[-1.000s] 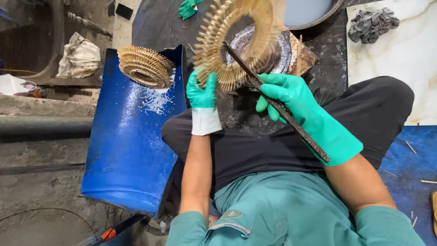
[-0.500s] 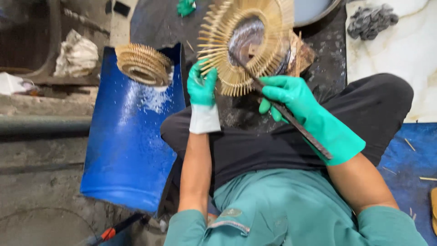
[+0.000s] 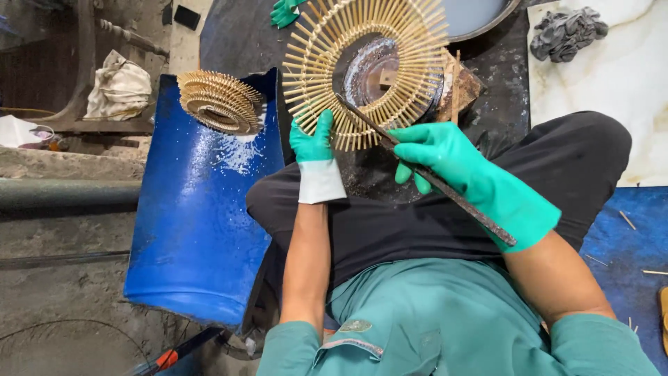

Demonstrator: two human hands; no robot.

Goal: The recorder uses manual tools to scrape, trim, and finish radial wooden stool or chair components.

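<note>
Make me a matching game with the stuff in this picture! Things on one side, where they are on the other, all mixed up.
Things:
1. stick ring
2. dark metal rod
3. stack of finished rings
4. grey rag

Places:
A. on the white slab, top right
B. on the blue barrel
C. in the right hand
D. held at its lower edge by the left hand

Pairs: 1-D, 2-C, 3-B, 4-A

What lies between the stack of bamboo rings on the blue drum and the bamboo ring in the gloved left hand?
Only bare blue drum edge and dark floor, in the head view.
</note>
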